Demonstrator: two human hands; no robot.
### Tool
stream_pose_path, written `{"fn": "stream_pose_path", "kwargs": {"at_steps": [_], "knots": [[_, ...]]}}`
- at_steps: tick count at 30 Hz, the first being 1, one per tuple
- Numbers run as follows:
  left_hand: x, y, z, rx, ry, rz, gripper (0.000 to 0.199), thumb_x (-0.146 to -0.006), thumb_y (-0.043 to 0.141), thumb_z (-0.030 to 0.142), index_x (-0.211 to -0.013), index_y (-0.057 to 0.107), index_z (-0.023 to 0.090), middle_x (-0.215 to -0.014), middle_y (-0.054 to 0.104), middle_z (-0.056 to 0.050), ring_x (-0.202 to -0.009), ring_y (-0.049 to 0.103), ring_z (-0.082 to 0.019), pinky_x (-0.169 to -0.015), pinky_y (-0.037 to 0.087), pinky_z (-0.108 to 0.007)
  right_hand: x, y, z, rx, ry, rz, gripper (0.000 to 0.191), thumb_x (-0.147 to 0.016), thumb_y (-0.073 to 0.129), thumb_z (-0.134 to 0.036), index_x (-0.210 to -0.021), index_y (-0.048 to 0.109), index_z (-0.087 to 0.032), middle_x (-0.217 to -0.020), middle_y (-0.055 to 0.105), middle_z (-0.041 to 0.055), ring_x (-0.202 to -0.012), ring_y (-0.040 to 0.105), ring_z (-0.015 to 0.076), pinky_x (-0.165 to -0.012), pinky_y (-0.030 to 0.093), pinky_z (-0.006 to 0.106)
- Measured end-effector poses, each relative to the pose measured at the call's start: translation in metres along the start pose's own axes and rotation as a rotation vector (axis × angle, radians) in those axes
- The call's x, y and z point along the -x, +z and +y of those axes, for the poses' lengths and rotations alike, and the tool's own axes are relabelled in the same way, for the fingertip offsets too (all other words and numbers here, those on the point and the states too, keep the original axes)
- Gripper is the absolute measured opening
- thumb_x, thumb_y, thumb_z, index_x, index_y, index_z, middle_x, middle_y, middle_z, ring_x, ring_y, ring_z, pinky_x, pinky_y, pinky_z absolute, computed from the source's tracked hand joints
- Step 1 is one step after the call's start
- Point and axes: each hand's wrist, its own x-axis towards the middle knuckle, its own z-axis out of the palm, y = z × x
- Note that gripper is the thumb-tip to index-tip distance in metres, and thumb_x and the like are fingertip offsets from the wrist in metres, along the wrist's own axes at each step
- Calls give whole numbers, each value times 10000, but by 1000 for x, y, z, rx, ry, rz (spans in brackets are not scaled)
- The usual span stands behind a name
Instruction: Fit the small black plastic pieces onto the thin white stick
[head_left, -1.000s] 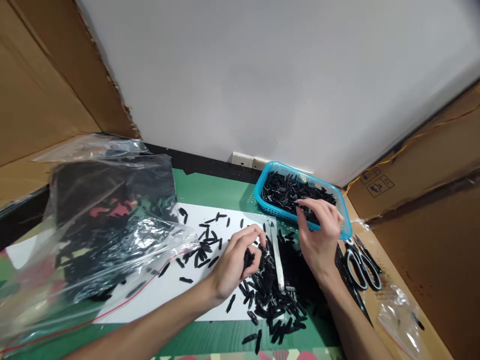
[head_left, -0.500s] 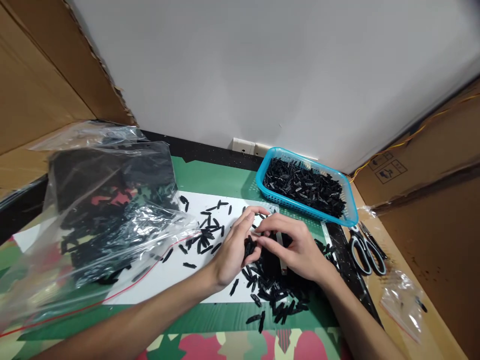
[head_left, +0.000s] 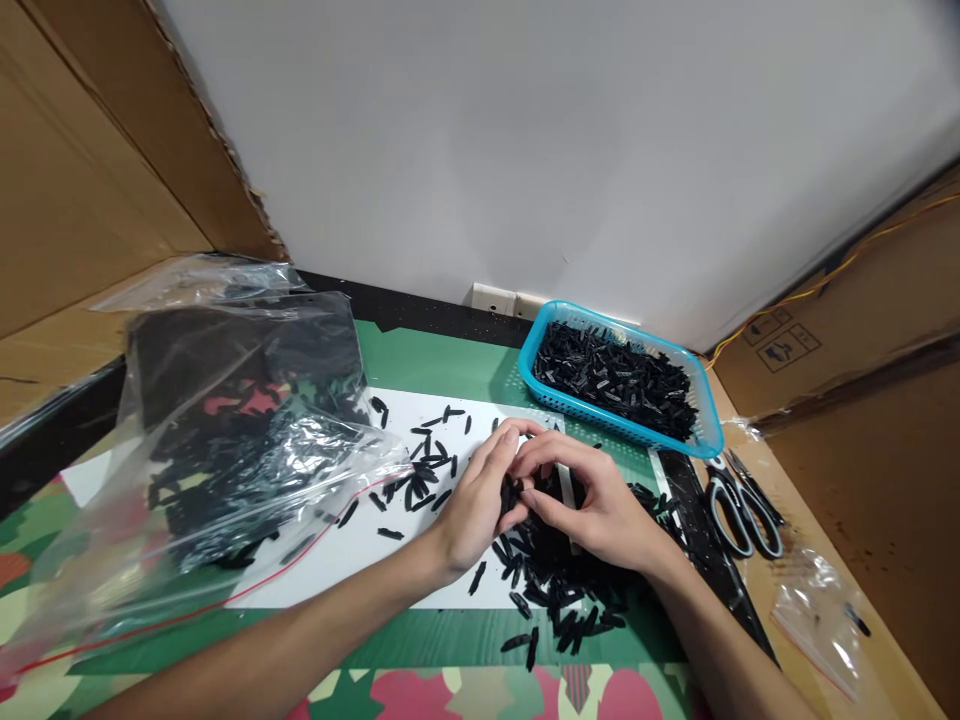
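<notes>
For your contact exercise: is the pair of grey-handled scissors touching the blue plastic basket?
Cannot tell. In the head view the grey-handled scissors lie just below the blue plastic basket's right corner; any gap there is too fine to judge.

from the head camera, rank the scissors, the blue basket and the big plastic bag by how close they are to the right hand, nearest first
1. Scissors, just right of the right hand.
2. Blue basket, behind it, toward the wall.
3. Big plastic bag, far left, beyond the left hand.

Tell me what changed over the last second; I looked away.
The right hand left the blue basket and came back to meet the left hand over the pile of black parts, fingers now working together on parts there. Left hand, bag, scissors and basket stayed put.
</notes>
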Motion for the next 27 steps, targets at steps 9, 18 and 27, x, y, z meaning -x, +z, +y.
{"fn": "stream_pose_path", "kwargs": {"at_steps": [9,18,27], "knots": [[-2,3,8,-45,-50,-15,360,-1019,477,564,-1116,532,221,-572,429,100,-338,268,-44,-341,162,-146,0,-9,3,-23,48,36,52,-941,706,-178,-970,710,-221,-1002,733,32,-994,673,205,-973,512,359],[0,2,9,-128,-77,-53,318,-1032,435,527,-943,494,228,-417,376,112,-323,209,-64,-357,144,-159,-2,-11,18,-126,82,259,118,-956,733,-338,-934,774,-230,-948,753,47,-924,683,212,-859,544,349],[1,3,11,-148,-43,-74,301,-1020,474,409,-790,441,218,-426,384,101,-325,213,-49,-361,148,-164,-2,-11,25,-162,145,265,159,-928,771,-377,-938,775,-218,-946,747,44,-872,677,193,-805,543,315]]}}
